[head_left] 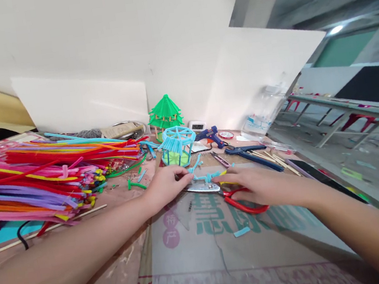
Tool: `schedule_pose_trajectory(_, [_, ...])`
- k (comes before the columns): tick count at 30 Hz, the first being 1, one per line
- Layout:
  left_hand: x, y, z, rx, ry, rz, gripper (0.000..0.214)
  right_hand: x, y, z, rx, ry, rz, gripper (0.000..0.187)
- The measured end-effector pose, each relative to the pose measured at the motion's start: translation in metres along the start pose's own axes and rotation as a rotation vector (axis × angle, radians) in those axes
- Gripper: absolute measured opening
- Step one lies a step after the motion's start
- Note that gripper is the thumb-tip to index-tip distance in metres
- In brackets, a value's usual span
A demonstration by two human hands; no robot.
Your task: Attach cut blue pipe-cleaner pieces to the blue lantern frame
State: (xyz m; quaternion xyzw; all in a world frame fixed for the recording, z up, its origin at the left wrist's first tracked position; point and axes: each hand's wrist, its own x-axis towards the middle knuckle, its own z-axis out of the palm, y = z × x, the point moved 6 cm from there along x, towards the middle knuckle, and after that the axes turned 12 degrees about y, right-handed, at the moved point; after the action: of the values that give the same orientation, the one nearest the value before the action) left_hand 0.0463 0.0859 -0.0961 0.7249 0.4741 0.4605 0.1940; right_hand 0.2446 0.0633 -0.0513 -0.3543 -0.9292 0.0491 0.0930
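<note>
White boards [82,105] lean against a pale wall behind the worktop [123,273], which is covered in printed cardboard. A big heap of coloured pipe cleaners [39,177] fills its left side. Mid-worktop, the left hand [165,185] and right hand [262,187] each pinch an end of a small blue pipe-cleaner piece [208,176], above red-handled scissors [232,197].

bright, even daylight, soft shadows; wide-angle warping bends the edges, and the right side smears into blur.
</note>
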Motion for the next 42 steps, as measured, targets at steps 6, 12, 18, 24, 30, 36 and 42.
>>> schedule_pose_trajectory(6, [0.001, -0.001, 0.003, -0.004, -0.024, -0.007, 0.028, 0.041, -0.017, -0.031, -0.118, 0.353, 0.05, 0.022])
schedule_pose_trajectory(12, [0.0, 0.0, 0.003, -0.008, -0.028, 0.019, 0.027, 0.097, -0.023, -0.025, -0.18, 0.609, 0.004, 0.048])
schedule_pose_trajectory(18, [0.001, 0.0, 0.004, -0.001, -0.034, 0.026, 0.026, 0.115, -0.013, -0.012, -0.206, 0.731, -0.017, 0.038])
schedule_pose_trajectory(24, [0.002, 0.001, 0.004, 0.017, -0.036, 0.045, 0.027, 0.113, 0.012, -0.007, 0.032, 0.735, -0.103, 0.034])
schedule_pose_trajectory(30, [0.001, 0.001, 0.004, 0.053, -0.042, 0.063, 0.029, 0.111, 0.04, -0.012, 0.298, 0.753, -0.037, 0.031])
schedule_pose_trajectory(36, [0.0, -0.001, 0.004, 0.041, -0.034, 0.056, 0.027, 0.109, 0.035, -0.016, 0.361, 0.742, -0.057, 0.033])
schedule_pose_trajectory(42, [0.0, 0.0, 0.005, 0.044, -0.035, 0.053, 0.028, 0.106, 0.02, -0.017, 0.159, 0.737, -0.096, 0.012])
